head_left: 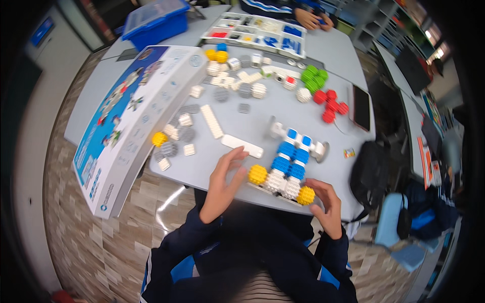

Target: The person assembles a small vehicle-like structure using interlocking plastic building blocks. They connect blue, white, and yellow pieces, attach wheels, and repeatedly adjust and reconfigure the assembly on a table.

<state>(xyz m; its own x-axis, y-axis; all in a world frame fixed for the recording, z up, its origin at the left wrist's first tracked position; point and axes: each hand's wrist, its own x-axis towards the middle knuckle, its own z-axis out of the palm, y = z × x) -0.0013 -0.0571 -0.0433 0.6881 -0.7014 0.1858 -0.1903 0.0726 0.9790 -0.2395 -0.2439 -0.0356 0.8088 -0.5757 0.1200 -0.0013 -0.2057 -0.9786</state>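
Our left hand (222, 187) is raised with fingers and thumb parted, gripping nothing that we can see; its thumb is near a yellow ball-shaped block (257, 174). Our right hand (329, 206) curls loosely, thumb and forefinger apart beside a second yellow block (306, 195), though we cannot tell whether they touch it. Between our hands, at the near edge of the pale table (252, 123), lies the blue-and-white block model (287, 164), with the yellow pieces at its near corners and a grey disc (323, 151) at its far right. We judge it light and stiff block by block, but weaker at the joints, so a tug on one corner might pop a piece off. Its knobbly surface should not slip; we would take hold of both sides around the blue middle, not by the yellow corners. By our left fingertips lies a flat white bar (243, 145). Farther out are loose grey blocks (221, 94), a red cluster (331, 106), a green cluster (313, 78), a dark phone (360, 107) and, at the left, a large printed box (146, 101).
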